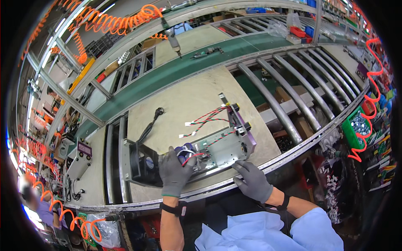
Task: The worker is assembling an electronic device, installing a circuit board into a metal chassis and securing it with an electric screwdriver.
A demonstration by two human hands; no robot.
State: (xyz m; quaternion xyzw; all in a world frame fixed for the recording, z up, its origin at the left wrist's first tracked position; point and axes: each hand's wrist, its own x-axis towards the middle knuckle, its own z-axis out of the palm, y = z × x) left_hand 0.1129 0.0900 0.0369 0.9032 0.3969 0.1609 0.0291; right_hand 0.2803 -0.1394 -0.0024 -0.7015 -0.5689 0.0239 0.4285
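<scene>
An open metal chassis (222, 146) lies on the board in front of me, with a black housing (142, 163) at its left end and a purple end panel (250, 143) at its right. My left hand (173, 175), in a grey glove, is bent over the inside of the chassis beside the purple cylindrical parts (184, 149). A red wire (192, 157) runs out by its fingers; what they hold is hidden. My right hand (253, 183), gloved alike, rests its stretched fingers by the near edge of the chassis. Twisted red and black cables (205, 119) with white connectors lie beyond.
A black power cord (151, 125) trails from the housing onto the board (176, 104). Metal rollers (289, 98) lie to the right, and a green belt (243, 46) runs behind. A screwdriver (172, 39) hangs from an orange coiled hose. A green bin (358, 127) holds small metal parts.
</scene>
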